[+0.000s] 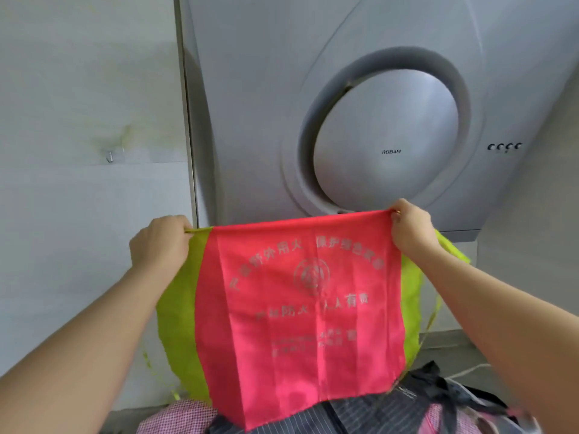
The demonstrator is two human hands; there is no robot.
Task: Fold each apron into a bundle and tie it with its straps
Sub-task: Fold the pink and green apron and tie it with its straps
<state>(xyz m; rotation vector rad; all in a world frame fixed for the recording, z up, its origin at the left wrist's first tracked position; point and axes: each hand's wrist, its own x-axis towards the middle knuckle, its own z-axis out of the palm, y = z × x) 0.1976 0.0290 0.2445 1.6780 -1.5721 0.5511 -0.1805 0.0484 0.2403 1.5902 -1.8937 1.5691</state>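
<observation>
The apron (pixel 300 308) hangs spread across the centre of the frame, before the range hood (pixel 385 126) at upper right. The wall (pixel 78 89) fills the left. A pile of aprons (pixel 360 415) lies along the bottom edge, with the counter (pixel 441 349) behind it.

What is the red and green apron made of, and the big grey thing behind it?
The red and green apron looks like thin synthetic cloth: it hangs limp with soft creases. The grey hood looks like smooth metal or plastic with a soft sheen; I cannot tell which.

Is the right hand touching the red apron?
Touching. The head view shows the right hand pinching the red apron at its top corner, with no gap.
</observation>
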